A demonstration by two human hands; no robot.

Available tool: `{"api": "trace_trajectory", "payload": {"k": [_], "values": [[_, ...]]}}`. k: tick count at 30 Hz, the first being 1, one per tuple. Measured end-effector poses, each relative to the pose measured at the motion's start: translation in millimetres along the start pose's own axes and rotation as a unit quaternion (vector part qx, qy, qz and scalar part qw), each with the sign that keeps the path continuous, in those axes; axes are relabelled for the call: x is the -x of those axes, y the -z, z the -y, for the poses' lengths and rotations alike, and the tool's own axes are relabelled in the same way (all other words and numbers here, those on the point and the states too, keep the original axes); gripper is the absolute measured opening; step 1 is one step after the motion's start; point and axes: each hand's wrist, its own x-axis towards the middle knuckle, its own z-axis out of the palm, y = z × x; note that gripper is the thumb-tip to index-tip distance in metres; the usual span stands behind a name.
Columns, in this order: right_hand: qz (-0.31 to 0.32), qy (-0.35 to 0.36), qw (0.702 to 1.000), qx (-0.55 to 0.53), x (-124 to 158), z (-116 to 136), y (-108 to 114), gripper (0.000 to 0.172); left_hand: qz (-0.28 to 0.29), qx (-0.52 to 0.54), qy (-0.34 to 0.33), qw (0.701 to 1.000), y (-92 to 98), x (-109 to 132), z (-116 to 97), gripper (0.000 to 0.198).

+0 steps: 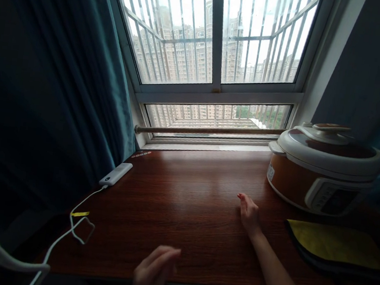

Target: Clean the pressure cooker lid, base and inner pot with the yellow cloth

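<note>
My right hand [249, 214] is over the middle right of the brown wooden tabletop [182, 206], with its fingers drawn together. A tiny red spot [240, 195] shows at the fingertips; whether it is a nail or a small held thing is unclear. Closer to me, my left hand [156, 270] hovers at the table's front edge. Its fingers are bent and pressed together, slightly blurred, and their inner side is hidden. The nearest thing to my right hand is a folded yellow cloth with dark edging [337, 244], lying apart from it.
A white and orange electric cooker [325, 173] stands at the back right. On the left, a white power bank [116, 174] lies with a white cable [80, 201] carrying a yellow tag [80, 214]. Behind are a blue curtain [92, 65] and a barred window [219, 40].
</note>
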Motion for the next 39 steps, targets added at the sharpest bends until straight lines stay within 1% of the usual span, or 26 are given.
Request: {"api": "trace_trajectory", "payload": {"k": [2,3,5,6,8,9,11,13,16,19,22,26,29,32,34,37,39], "values": [[0.002,0.004,1.000,-0.013,-1.0,12.7,-2.6,0.049,0.008,0.101,0.057,0.993,-34.8,-57.3,-8.1,0.010],[0.005,0.003,0.999,-0.031,-1.8,20.6,-5.6,0.049,0.003,0.147,0.099,0.984,-54.1,-83.1,-9.2,0.009],[0.018,0.001,0.996,-0.088,-4.0,37.0,-15.0,0.047,0.001,0.248,0.186,0.951,-95.1,-122.6,-6.9,0.023],[0.027,0.001,0.992,-0.119,-5.0,43.8,-21.0,0.046,0.011,0.264,0.194,0.945,-115.2,-135.3,-4.1,0.031],[0.039,0.014,0.987,-0.155,-5.9,51.3,-33.8,0.044,0.024,0.281,0.197,0.939,-150.0,-147.3,3.2,0.040],[0.044,0.027,0.987,-0.150,-5.5,51.5,-39.7,0.045,0.022,0.283,0.197,0.938,-163.2,-147.7,7.6,0.044],[0.057,0.052,0.990,-0.118,-2.9,46.3,-48.8,0.046,0.013,0.283,0.201,0.938,-179.8,-141.9,17.2,0.049],[0.072,0.065,0.991,-0.090,1.1,38.2,-53.8,0.046,0.010,0.276,0.203,0.939,-185.1,-132.8,26.8,0.049],[0.085,0.064,0.990,-0.088,5.9,31.9,-55.4,0.043,0.018,0.268,0.197,0.943,-183.4,-123.2,37.0,0.044],[0.085,0.055,0.990,-0.102,6.9,34.7,-54.3,0.041,0.033,0.275,0.190,0.942,-183.1,-121.4,40.4,0.039],[0.069,0.046,0.991,-0.106,5.5,38.1,-53.6,0.044,0.034,0.296,0.174,0.939,-187.1,-122.7,40.4,0.025],[0.049,0.062,0.990,-0.113,3.1,36.6,-55.4,0.053,0.043,0.327,0.156,0.931,-193.8,-122.6,43.3,0.047],[0.060,0.069,0.983,-0.156,0.9,35.2,-57.3,0.060,0.065,0.363,0.159,0.916,-197.3,-120.9,45.9,0.050],[0.099,0.051,0.970,-0.216,0.1,38.6,-55.2,0.064,0.077,0.379,0.161,0.908,-196.6,-119.5,43.9,0.049],[0.153,0.069,0.959,-0.230,1.3,43.5,-50.7,0.064,0.097,0.383,0.164,0.904,-192.8,-119.6,39.8,0.048],[0.215,0.108,0.950,-0.199,4.9,50.8,-42.8,0.060,0.158,0.388,0.177,0.890,-183.7,-121.4,31.7,0.042],[0.219,0.112,0.953,-0.176,7.3,53.5,-39.8,0.055,0.183,0.384,0.182,0.887,-178.6,-122.9,26.4,0.031]]}}
